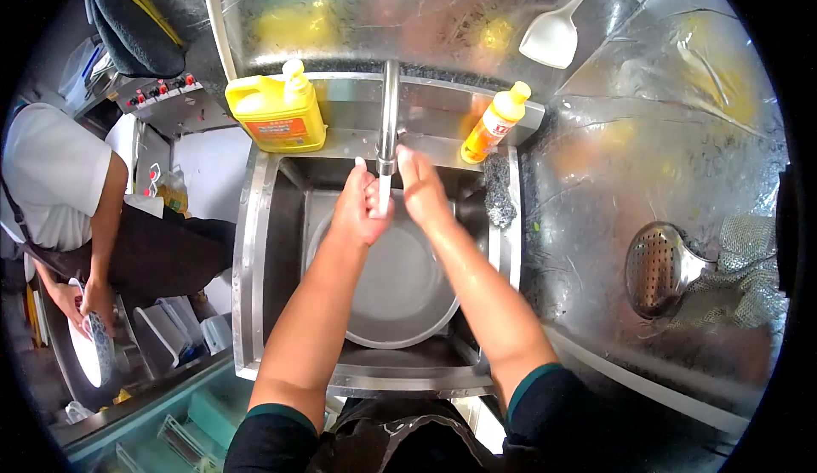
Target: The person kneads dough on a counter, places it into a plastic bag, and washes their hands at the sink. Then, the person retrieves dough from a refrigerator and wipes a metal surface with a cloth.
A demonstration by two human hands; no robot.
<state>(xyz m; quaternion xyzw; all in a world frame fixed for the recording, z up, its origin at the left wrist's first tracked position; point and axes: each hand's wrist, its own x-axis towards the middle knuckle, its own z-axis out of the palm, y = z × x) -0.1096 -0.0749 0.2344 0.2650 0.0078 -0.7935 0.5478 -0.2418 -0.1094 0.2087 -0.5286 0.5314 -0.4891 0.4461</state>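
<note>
The tap (389, 116) stands at the middle of the sink's back edge, its spout reaching forward over the basin (396, 290). A white stream of water (385, 194) drops from it. Your left hand (364, 208) is at the stream, fingers curled inward and thumb raised; whether the fingers press together, you cannot tell from this view. Your right hand (418, 185) is blurred just beside the spout, fingers pointing up; its grip and any contact with the tap cannot be told.

The round grey basin sits inside the steel sink (253, 303). Dark gaps show between its rim and the sink's side walls, and at the front corners. Your forearms cross the sink's front edge, with the basin's middle visible between them.

On the back ledge, a yellow jug (279, 114) stands left of the tap and a yellow bottle (495, 122) stands right of it, leaning in view; both bound your sideways room there. A mesh scrubber (500, 190) lies at the sink's right edge.

Past that edge runs the steel counter (579, 218). A white spatula (551, 37) is near its back, while a perforated skimmer (655, 270) and a mesh cloth (749, 273) are well to the right. To your left, well apart from your hands, a co-worker (64, 175) holds a white plate (88, 356) in both hands.
</note>
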